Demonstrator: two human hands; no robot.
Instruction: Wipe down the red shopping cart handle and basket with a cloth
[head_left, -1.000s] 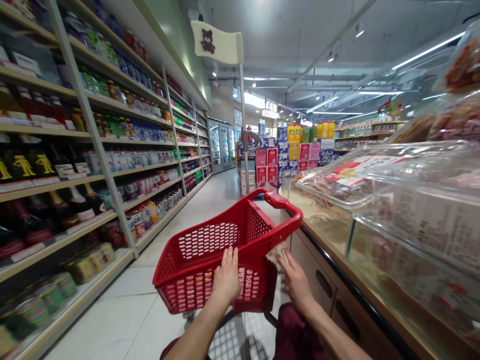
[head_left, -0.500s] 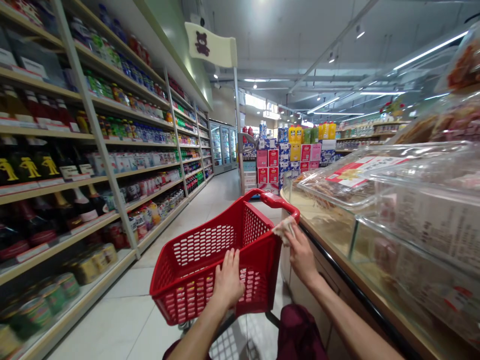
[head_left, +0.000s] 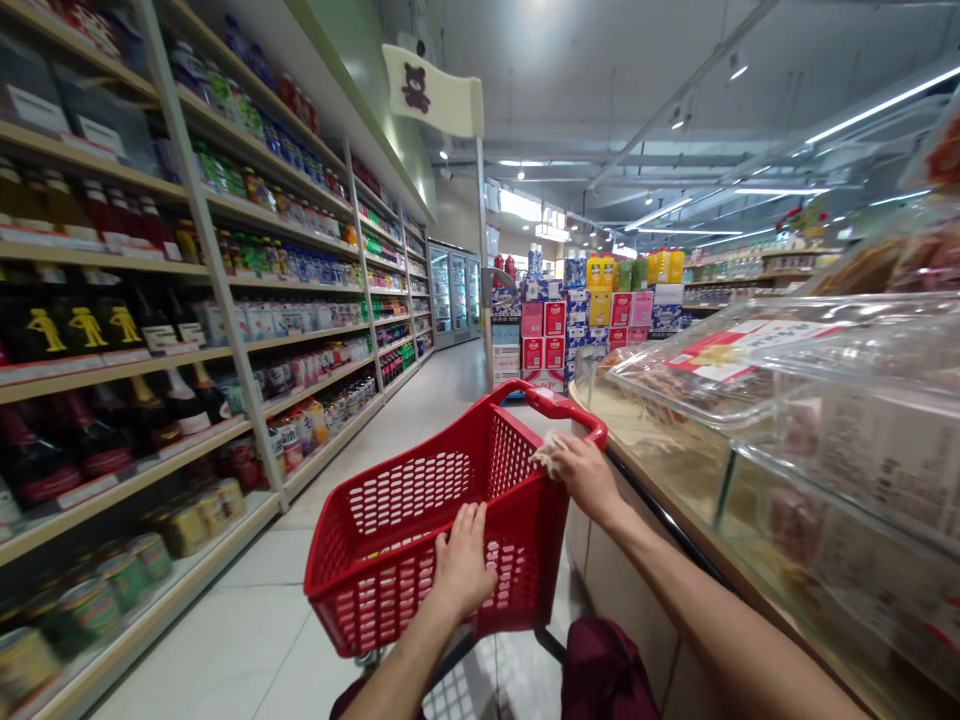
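A red plastic shopping cart (head_left: pixel 517 570) with perforated basket walls stands in front of me, its handle (head_left: pixel 559 404) on the far right side. My left hand (head_left: pixel 463 568) lies against the basket's near side, fingers stretched out over the top rim and holding nothing. In my right hand (head_left: pixel 589 478) is a crumpled white cloth (head_left: pixel 551 453), pinched between the fingers and pressed on the basket's rim just below the handle. Part of the cloth is hidden by my fingers.
Shelves (head_left: pixel 300 405) of bottles and cans line the left side. Close on the right is a display counter (head_left: pixel 667 500) bearing clear plastic food boxes (head_left: pixel 757 345). Stacked drink cartons (head_left: pixel 555 320) and a signpost (head_left: pixel 481 230) stand ahead. Tiled floor (head_left: pixel 262 590) runs along the aisle.
My right hand with the cloth has slid left and slightly up, away from the handle's end to the basket rim. My left hand stays on the rim. The view has shifted slightly.
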